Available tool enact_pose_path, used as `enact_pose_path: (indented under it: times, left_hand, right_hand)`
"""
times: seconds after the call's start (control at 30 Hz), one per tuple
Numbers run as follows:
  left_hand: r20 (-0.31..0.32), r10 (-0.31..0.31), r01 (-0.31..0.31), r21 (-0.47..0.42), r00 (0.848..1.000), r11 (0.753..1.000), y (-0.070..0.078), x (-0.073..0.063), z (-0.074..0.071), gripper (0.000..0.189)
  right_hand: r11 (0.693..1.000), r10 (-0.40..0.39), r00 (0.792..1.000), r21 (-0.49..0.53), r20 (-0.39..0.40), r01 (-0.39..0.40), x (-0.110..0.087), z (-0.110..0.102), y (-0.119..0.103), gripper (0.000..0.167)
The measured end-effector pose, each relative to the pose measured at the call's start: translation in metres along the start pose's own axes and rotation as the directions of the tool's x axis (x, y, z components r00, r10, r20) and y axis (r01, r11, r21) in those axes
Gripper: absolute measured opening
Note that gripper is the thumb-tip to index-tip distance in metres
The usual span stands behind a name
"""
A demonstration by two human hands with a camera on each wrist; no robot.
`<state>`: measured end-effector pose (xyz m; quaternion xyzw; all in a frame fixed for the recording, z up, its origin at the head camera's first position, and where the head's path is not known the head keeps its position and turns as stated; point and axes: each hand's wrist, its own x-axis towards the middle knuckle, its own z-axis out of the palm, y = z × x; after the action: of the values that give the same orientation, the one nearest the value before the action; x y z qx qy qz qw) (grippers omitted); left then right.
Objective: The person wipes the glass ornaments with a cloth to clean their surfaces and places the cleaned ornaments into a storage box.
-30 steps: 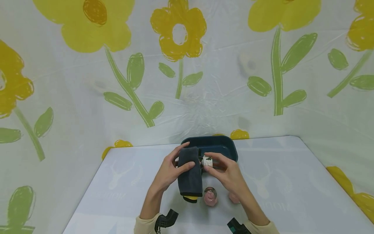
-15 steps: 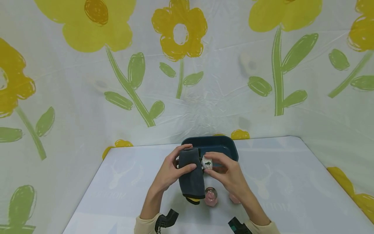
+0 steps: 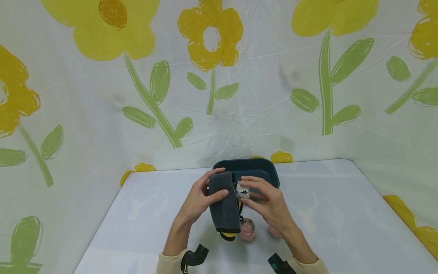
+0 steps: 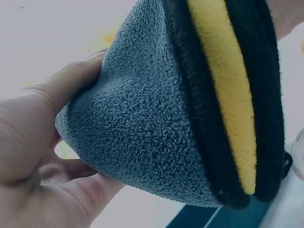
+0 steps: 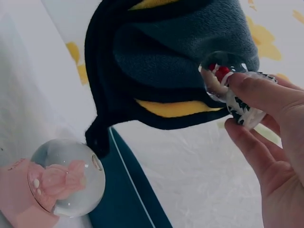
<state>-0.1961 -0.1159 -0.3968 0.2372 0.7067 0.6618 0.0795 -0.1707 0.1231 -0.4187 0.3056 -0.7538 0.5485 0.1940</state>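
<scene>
Nearest are two beige sleeves (image 3: pixel 308 267), each with one black wrist device (image 3: pixel 195 257).

Beyond them, two pink-based globes lie on the white counter (image 3: pixel 342 213): one pink globe (image 3: pixel 248 230) at five o'clock from the cloth (image 3: pixel 224 209), and a second pink globe (image 3: pixel 275 232) at four, partly behind the right forearm. The right wrist view shows a pink figure inside one, with marks on its base too small to read.

There is one cloth, grey with yellow showing between black borders, held up over the counter. The left hand (image 3: pixel 199 198) has a closed grip on it, thumb across the near face and fingers behind.

At two o'clock from the cloth's middle is the one small snow globe (image 3: pixel 243 190), its white base printed with dark green trees, something red and white within the glass. The right hand (image 3: pixel 268 198) pinches that base between thumb and fingers, its grip only as wide as the base. Whether glass meets cloth is hard to say from these angles.

Farther off, at one o'clock, sits one dark blue tray (image 3: pixel 246 166). The counter bears two faint deer heads with lettering too pale to read surely. Last comes a white backdrop (image 3: pixel 260 87), five large yellow flowers across its upper part.
</scene>
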Motion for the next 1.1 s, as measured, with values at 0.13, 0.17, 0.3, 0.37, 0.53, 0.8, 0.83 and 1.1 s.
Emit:
enact_pose_path:
  times: [0.13,0.17,0.3,0.37,0.53,0.8,0.83,1.1]
  left_hand:
    - [-0.014,-0.016,0.016,-0.009,1.0,1.0,0.002,0.0,0.002,0.064]
    - [-0.016,-0.015,0.014,-0.008,1.0,1.0,0.002,0.001,0.003,0.065]
    - [-0.01,-0.013,0.013,0.001,1.0,1.0,0.003,0.0,0.004,0.064]
    - [-0.002,-0.02,0.02,0.015,1.0,1.0,0.004,0.0,0.005,0.064]
    - [0.021,-0.038,0.038,0.021,0.999,0.999,0.006,-0.001,0.006,0.065]
    - [-0.003,-0.016,0.016,0.043,1.0,0.999,0.008,-0.001,0.008,0.061]
    - [-0.002,-0.011,0.011,0.049,1.0,0.999,0.008,-0.002,0.008,0.061]
    - [0.033,0.052,-0.055,0.107,0.998,0.993,0.005,-0.002,0.007,0.064]
  right_hand:
    - [0.999,-0.031,0.999,-0.011,-0.021,0.03,0.0,0.0,0.0,0.051]
    - [0.999,-0.034,0.999,-0.013,-0.024,0.033,0.0,0.0,0.0,0.052]
    - [0.998,-0.057,0.997,-0.035,-0.045,0.055,0.001,0.002,-0.002,0.053]
    - [0.997,-0.071,0.996,-0.046,-0.058,0.068,0.002,0.003,-0.003,0.052]
    - [0.997,-0.064,0.995,-0.059,-0.08,0.059,0.002,0.004,-0.003,0.048]
    - [0.997,-0.028,0.999,-0.068,-0.044,0.025,0.0,0.002,-0.002,0.048]
    - [0.998,-0.01,0.999,-0.067,-0.04,0.007,0.001,0.002,-0.003,0.048]
    - [0.953,0.302,0.951,-0.008,-0.059,-0.303,0.003,0.001,-0.012,0.04]
